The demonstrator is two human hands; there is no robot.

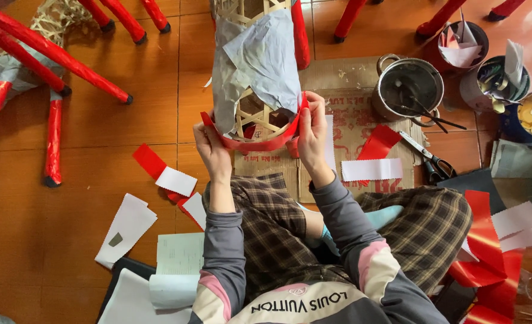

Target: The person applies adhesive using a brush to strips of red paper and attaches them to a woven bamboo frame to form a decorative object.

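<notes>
Orange-brown tiled floor point(98, 120), strewn with paper offcuts, with a cardboard sheet point(350, 78) under the work. The bamboo frame point(254, 114), part-covered in grey paper, stands between both hands. The left hand point(212, 150) and right hand point(311, 129) each pinch an end of the red strip point(254, 144) wrapped round the frame's near rim. Keep the strip taut and level; press outward from the middle. Wrists are raised, forearms converging, fingers closed narrowly on the strip.
</notes>
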